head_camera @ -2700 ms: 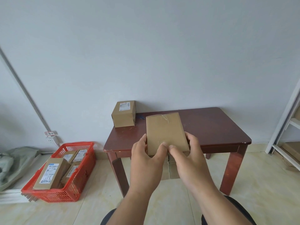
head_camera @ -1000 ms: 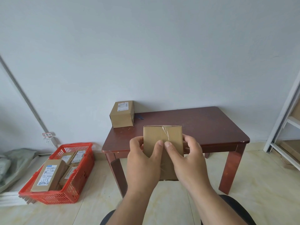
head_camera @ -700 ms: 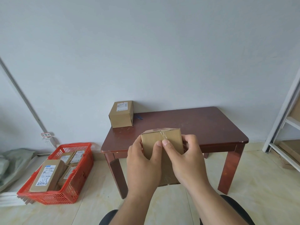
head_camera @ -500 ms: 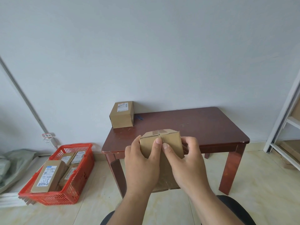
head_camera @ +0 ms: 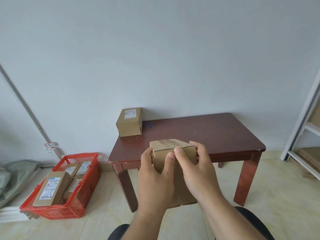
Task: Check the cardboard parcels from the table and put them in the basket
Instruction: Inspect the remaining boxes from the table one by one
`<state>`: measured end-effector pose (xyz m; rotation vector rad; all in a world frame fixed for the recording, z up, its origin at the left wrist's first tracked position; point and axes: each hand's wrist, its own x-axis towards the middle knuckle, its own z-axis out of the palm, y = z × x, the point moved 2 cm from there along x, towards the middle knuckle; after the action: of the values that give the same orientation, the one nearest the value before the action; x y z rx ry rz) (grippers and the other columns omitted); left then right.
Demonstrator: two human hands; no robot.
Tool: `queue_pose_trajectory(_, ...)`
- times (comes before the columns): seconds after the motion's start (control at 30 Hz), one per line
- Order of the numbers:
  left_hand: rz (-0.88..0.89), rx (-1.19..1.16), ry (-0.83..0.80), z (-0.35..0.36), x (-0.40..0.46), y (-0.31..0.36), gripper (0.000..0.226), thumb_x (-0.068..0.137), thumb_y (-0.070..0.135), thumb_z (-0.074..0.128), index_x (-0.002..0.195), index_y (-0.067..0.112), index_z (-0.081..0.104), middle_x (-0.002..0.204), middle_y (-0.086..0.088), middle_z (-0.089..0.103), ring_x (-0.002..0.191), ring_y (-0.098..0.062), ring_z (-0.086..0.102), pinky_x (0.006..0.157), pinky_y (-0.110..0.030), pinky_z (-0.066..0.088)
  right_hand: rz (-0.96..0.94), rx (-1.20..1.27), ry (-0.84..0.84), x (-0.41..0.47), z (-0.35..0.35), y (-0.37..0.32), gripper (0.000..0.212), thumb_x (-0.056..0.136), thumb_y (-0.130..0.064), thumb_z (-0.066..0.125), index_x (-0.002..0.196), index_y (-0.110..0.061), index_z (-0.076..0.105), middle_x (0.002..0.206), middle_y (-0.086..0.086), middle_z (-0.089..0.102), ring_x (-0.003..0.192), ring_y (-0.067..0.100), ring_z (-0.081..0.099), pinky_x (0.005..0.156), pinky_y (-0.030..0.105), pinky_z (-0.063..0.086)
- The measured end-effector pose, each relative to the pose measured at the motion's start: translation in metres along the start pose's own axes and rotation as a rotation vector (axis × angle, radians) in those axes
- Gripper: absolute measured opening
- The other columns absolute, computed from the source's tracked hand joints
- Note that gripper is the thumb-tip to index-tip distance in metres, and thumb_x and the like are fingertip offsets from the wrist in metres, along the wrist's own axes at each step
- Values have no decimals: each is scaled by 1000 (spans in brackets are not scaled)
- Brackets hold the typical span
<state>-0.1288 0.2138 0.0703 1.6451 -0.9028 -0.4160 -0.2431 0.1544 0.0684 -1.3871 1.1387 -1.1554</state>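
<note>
I hold a plain cardboard parcel (head_camera: 170,147) in the air in front of the dark red table (head_camera: 207,134), its taped end face turned up. My left hand (head_camera: 155,177) grips its left side and my right hand (head_camera: 195,172) grips its right side, both thumbs on the near face. A second parcel (head_camera: 129,122) with a white label stands on the table's back left corner. The red basket (head_camera: 83,186) sits on the floor to the left and holds several labelled parcels (head_camera: 52,189).
A white wall rises behind the table. A white shelf frame (head_camera: 304,135) stands at the right edge. Grey-green bags (head_camera: 15,175) lie on the floor left of the basket. My dark knees (head_camera: 251,220) show at the bottom.
I have tipped the parcel toward me, so its broad face gave way to the taped end face on top. Both hands shifted along its sides and kept their hold.
</note>
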Motion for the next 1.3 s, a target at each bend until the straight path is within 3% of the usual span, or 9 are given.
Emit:
queue_pose_trajectory(0.07,-54,-59,-17,-1,-1,2,45,94,58,65,130,41,45,109,28,60,93,25,56,69,-7,45,24,11,-31,-4,1,0,45,94,-57,68,132,-46,46,116,-26,59,100,-6,59,70,13,44)
queue_pose_trajectory(0.2,-89,-95,-21,-1,1,4,42,95,55,67,127,37,45,107,25,61,87,26,55,70,-13,43,66,97,-75,-10,3,-1,42,97,-47,70,128,-45,41,107,-28,57,92,-6,60,63,12,44)
queue_pose_trajectory(0.33,-84,-125,-30,2,1,-1,43,95,47,70,130,34,48,109,18,67,90,8,65,75,-22,51,105,145,-44,-12,2,3,40,99,-34,69,129,-40,44,108,-21,63,89,-2,65,65,18,48)
queue_pose_trajectory(0.6,-17,-116,-19,9,-12,-7,50,93,24,73,132,38,46,116,24,66,102,10,64,77,-13,51,126,165,-35,-8,1,2,69,95,-23,69,156,-36,41,116,-30,60,104,-2,65,88,29,58)
queue_pose_trajectory(0.8,-12,-92,-33,4,2,-6,70,95,27,72,156,26,39,144,15,52,117,10,59,91,-12,50,72,122,-28,-11,1,8,47,93,-24,76,125,-48,50,95,-34,70,89,-13,68,76,20,55)
queue_pose_trajectory(0.93,7,-51,-17,1,11,-4,74,94,33,73,159,19,39,142,15,40,134,-5,49,114,-35,46,34,116,-30,-15,3,9,46,92,-20,77,119,-47,52,102,-33,71,91,-2,73,82,31,61)
queue_pose_trajectory(1.1,53,3,-10,4,6,-6,68,93,28,77,153,19,46,137,12,44,110,29,41,84,6,35,7,114,9,-8,3,6,48,93,-26,77,133,-38,54,114,-24,71,98,-4,70,88,29,60)
queue_pose_trajectory(1.2,72,22,14,6,-2,-9,67,92,28,79,150,21,47,132,16,44,111,31,36,83,7,34,7,91,-18,-4,2,6,70,97,-35,74,159,-36,40,147,-22,50,123,-6,54,103,24,47)
queue_pose_trajectory(1.3,61,-17,34,4,2,-11,53,90,28,80,132,37,50,126,24,48,116,15,49,89,-7,44,-2,98,-34,-3,2,9,56,96,-34,74,147,-40,53,143,-21,58,119,-5,60,100,25,52)
